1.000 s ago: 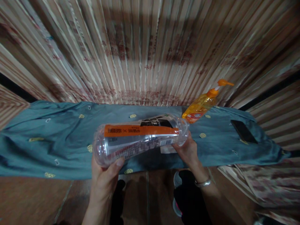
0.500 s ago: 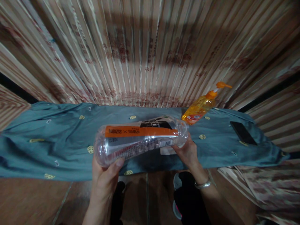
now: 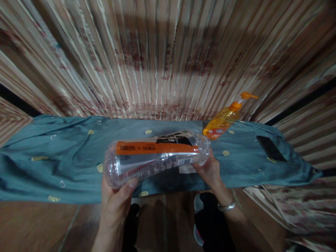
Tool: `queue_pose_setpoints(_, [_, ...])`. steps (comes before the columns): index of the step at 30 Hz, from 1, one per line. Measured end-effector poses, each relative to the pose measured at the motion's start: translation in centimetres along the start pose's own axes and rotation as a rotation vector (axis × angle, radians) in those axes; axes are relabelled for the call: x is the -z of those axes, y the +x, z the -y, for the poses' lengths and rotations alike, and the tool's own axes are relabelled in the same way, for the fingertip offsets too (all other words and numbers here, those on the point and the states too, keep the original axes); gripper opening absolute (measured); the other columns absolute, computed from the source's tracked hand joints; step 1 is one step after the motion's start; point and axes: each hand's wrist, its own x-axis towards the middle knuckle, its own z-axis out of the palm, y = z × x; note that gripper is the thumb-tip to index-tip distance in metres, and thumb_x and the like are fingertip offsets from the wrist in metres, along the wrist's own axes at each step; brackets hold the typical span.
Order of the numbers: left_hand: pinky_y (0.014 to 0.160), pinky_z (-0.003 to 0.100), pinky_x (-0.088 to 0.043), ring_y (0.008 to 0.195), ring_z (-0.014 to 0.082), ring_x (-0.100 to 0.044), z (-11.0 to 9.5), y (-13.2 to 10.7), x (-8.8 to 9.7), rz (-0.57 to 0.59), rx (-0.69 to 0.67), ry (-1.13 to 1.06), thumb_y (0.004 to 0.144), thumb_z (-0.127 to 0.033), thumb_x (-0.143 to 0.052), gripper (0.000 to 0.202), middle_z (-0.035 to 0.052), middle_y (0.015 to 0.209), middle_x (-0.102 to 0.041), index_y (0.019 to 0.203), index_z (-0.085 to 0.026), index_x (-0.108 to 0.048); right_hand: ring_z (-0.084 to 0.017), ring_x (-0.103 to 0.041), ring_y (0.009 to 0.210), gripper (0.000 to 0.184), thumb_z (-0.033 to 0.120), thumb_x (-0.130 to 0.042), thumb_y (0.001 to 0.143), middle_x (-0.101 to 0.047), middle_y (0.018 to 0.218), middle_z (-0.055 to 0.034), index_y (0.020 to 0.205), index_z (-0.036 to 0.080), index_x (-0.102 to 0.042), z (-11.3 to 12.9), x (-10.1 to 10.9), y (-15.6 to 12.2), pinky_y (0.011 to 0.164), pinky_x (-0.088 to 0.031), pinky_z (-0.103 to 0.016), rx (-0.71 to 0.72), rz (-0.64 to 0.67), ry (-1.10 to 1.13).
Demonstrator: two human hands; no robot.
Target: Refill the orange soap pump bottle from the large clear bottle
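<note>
A large clear plastic bottle point(image 3: 157, 157) with an orange, silver and black label lies sideways in both hands, above the cloth. Around its left end my left hand point(image 3: 118, 196) is closed, the thumb pressed on the near side. My right hand point(image 3: 210, 168), with a silver bracelet at the wrist, grips the narrower right end; its fingers are partly hidden behind the bottle. Beneath that end shows a pale flat piece point(image 3: 187, 169), mostly covered, whose kind I cannot make out. Just past the bottle's right end stands an orange pump bottle point(image 3: 220, 122) of yellow-orange liquid.
A teal cloth point(image 3: 65, 150) with yellow pineapple prints covers the narrow surface. A dark phone point(image 3: 271, 148) lies toward its right end. Striped, printed curtains point(image 3: 162, 63) hang right behind and at both sides. Below is a tiled floor point(image 3: 152, 224), with my legs near the cloth's front edge.
Both hands keep their hold on the plastic bottle, which has barely shifted. The whole view has moved slightly; the pump bottle and phone appear a touch further left.
</note>
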Motion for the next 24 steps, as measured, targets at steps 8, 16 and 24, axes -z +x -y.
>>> queue_pose_setpoints(8, [0.100, 0.043, -0.061, 0.122, 0.0322, -0.069, -0.24, 0.01, -0.31, -0.014, 0.016, 0.028, 0.062, -0.032, -0.098, 0.086, 0.0073, 0.137, -0.071, 0.142, -0.036, -0.066, -0.036, -0.081, 0.098, 0.077, 0.055, -0.068, 0.074, -0.082, 0.110, -0.0169, 0.139, 0.013, -0.058, 0.09, 0.04, 0.02, 0.084, -0.066, -0.046, -0.001, 0.005, 0.003])
queue_pose_setpoints(16, [0.102, 0.043, -0.060, 0.122, 0.0327, -0.069, -0.28, 0.09, -0.41, -0.015, 0.012, 0.033, 0.063, -0.033, -0.097, 0.078, 0.0068, 0.133, -0.074, 0.136, -0.035, -0.070, -0.037, -0.080, 0.096, 0.074, 0.058, -0.066, 0.078, -0.082, 0.114, -0.0176, 0.137, 0.015, -0.059, 0.24, 0.11, 0.03, 0.082, -0.065, -0.051, 0.007, 0.017, -0.002])
queue_pose_setpoints(24, [0.102, 0.043, -0.060, 0.119, 0.0313, -0.071, -0.22, 0.10, -0.49, -0.036, 0.019, 0.029, 0.062, -0.034, -0.098, 0.082, 0.0054, 0.133, -0.073, 0.137, -0.037, -0.069, -0.037, -0.079, 0.095, 0.066, 0.058, -0.068, 0.077, -0.081, 0.110, -0.0161, 0.129, 0.017, -0.061, 0.47, 0.29, 0.10, 0.082, -0.065, -0.050, -0.021, 0.034, 0.024])
